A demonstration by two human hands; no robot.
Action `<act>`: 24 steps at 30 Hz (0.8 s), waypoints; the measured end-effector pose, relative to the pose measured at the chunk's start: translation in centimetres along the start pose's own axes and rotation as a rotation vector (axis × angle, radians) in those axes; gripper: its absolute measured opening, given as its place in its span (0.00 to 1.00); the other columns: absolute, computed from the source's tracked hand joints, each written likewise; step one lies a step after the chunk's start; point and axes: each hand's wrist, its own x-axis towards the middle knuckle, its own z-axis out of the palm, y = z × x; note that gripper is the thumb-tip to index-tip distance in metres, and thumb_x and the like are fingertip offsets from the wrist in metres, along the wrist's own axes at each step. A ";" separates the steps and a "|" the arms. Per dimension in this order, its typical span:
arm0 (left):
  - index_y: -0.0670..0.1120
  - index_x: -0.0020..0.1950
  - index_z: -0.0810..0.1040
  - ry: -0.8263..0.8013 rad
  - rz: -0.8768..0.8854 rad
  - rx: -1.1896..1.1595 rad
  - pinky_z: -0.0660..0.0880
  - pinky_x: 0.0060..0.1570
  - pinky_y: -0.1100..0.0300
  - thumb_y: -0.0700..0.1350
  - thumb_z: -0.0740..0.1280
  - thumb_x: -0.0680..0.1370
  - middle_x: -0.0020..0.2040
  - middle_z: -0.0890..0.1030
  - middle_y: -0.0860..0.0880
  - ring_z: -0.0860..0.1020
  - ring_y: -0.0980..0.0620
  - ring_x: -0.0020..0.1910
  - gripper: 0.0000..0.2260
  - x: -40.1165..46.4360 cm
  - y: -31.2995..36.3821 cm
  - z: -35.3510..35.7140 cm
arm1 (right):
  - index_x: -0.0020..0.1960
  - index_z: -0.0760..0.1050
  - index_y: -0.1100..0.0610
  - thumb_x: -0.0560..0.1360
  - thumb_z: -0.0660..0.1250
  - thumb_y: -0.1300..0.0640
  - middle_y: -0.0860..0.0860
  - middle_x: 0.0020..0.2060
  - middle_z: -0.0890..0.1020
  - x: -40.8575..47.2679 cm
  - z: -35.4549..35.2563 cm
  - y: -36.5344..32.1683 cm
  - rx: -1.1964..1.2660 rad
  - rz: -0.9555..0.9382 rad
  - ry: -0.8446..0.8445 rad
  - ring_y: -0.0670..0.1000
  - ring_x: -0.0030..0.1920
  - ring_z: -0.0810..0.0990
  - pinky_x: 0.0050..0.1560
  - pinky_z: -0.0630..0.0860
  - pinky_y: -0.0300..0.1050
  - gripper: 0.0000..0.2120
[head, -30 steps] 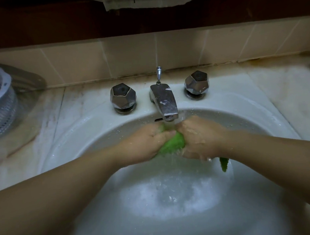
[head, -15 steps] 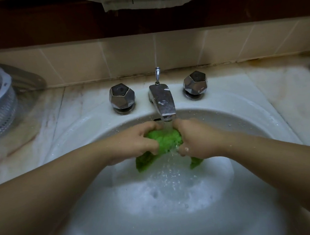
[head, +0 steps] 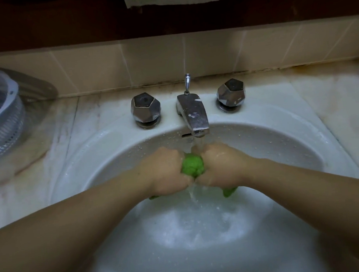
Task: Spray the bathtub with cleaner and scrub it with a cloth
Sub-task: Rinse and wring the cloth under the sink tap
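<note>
While water runs from the tap (head: 193, 116) into the sink (head: 279, 129), both hands bunch the green cloth (head: 192, 166) beneath the stream, at the back of the basin. The left hand (head: 166, 172) and the right hand (head: 222, 164) have their fingers curled tight round it, knuckles nearly touching, with cloth ends showing below each. No tub or cleaner shows. I judge this a rinse or wetting step; whether spraying and scrubbing are done or still ahead cannot be told.

Dim, murky, wide-angle edge distortion
</note>
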 end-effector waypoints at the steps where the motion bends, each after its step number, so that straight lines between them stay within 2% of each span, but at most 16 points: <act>1: 0.54 0.48 0.72 0.018 -0.033 -0.034 0.78 0.43 0.55 0.56 0.69 0.72 0.47 0.80 0.50 0.78 0.49 0.42 0.10 -0.1 0.0 0.6 | 0.51 0.75 0.54 0.72 0.73 0.52 0.49 0.43 0.79 -0.1 0.6 0.7 0.067 0.021 -0.012 0.52 0.43 0.79 0.36 0.73 0.42 0.11; 3: 0.51 0.57 0.66 -0.017 -0.107 -0.115 0.73 0.37 0.54 0.51 0.73 0.72 0.47 0.75 0.49 0.77 0.47 0.42 0.20 -0.5 -0.2 2.0 | 0.56 0.69 0.51 0.70 0.75 0.54 0.46 0.45 0.74 -0.5 1.5 2.0 0.188 0.102 -0.070 0.48 0.44 0.77 0.38 0.72 0.42 0.19; 5: 0.53 0.62 0.61 -0.070 -0.104 -0.157 0.70 0.37 0.56 0.46 0.74 0.71 0.51 0.70 0.50 0.77 0.48 0.44 0.27 -0.9 -0.3 3.2 | 0.57 0.65 0.46 0.72 0.74 0.54 0.42 0.46 0.73 -0.9 2.7 2.9 0.180 0.120 -0.126 0.47 0.46 0.76 0.41 0.71 0.40 0.21; 8: 0.55 0.57 0.66 -0.104 0.008 -0.097 0.73 0.46 0.55 0.47 0.72 0.74 0.53 0.72 0.52 0.77 0.48 0.51 0.18 -0.8 -0.5 4.6 | 0.54 0.72 0.46 0.74 0.72 0.53 0.45 0.45 0.78 -0.9 4.0 3.3 0.112 0.107 -0.189 0.51 0.47 0.77 0.45 0.74 0.45 0.13; 10: 0.55 0.59 0.67 -0.129 -0.031 -0.063 0.75 0.52 0.53 0.52 0.68 0.77 0.54 0.74 0.52 0.77 0.46 0.55 0.15 -0.8 -0.3 5.0 | 0.52 0.74 0.48 0.75 0.69 0.55 0.47 0.46 0.79 -0.9 4.4 3.8 0.091 0.142 -0.154 0.53 0.48 0.78 0.48 0.75 0.47 0.07; 12: 0.56 0.62 0.69 -0.180 0.000 -0.019 0.76 0.55 0.51 0.51 0.67 0.77 0.57 0.76 0.52 0.77 0.47 0.57 0.15 -0.8 -0.2 5.5 | 0.54 0.78 0.49 0.73 0.66 0.60 0.50 0.49 0.82 -0.9 4.5 4.0 0.051 0.156 -0.223 0.55 0.51 0.79 0.52 0.78 0.49 0.12; 14: 0.57 0.60 0.72 -0.189 0.017 -0.004 0.76 0.54 0.52 0.50 0.67 0.76 0.55 0.76 0.53 0.77 0.47 0.57 0.13 -0.8 -0.1 5.4 | 0.50 0.78 0.51 0.71 0.66 0.62 0.51 0.46 0.82 -0.8 4.7 4.2 0.069 0.182 -0.236 0.56 0.49 0.80 0.51 0.79 0.49 0.10; 16: 0.57 0.59 0.73 -0.118 0.000 -0.007 0.75 0.55 0.54 0.52 0.67 0.77 0.55 0.77 0.53 0.77 0.48 0.58 0.11 -0.6 -0.1 5.2 | 0.45 0.75 0.52 0.72 0.69 0.60 0.50 0.42 0.79 -0.7 4.8 4.3 0.056 0.224 -0.207 0.55 0.45 0.79 0.45 0.78 0.47 0.05; 19: 0.56 0.62 0.74 -0.215 0.038 -0.036 0.77 0.56 0.51 0.53 0.68 0.77 0.56 0.80 0.52 0.78 0.48 0.55 0.14 -0.4 -0.2 5.2 | 0.39 0.71 0.48 0.72 0.69 0.63 0.48 0.41 0.77 -0.7 4.7 4.0 0.074 0.226 -0.247 0.54 0.43 0.79 0.40 0.76 0.47 0.12; 22: 0.60 0.69 0.70 -0.136 -0.058 0.002 0.78 0.56 0.52 0.55 0.68 0.76 0.60 0.80 0.53 0.78 0.47 0.58 0.21 -0.4 -0.2 5.4 | 0.45 0.74 0.52 0.74 0.72 0.58 0.51 0.42 0.78 -0.5 4.7 4.0 0.084 0.224 -0.204 0.57 0.45 0.80 0.41 0.76 0.47 0.07; 24: 0.56 0.61 0.74 -0.200 -0.033 -0.010 0.76 0.49 0.56 0.55 0.71 0.74 0.54 0.79 0.53 0.78 0.47 0.55 0.16 -0.4 0.0 5.0 | 0.46 0.73 0.52 0.75 0.72 0.57 0.50 0.42 0.77 -0.4 4.3 3.8 0.065 0.173 -0.279 0.55 0.47 0.79 0.41 0.73 0.45 0.07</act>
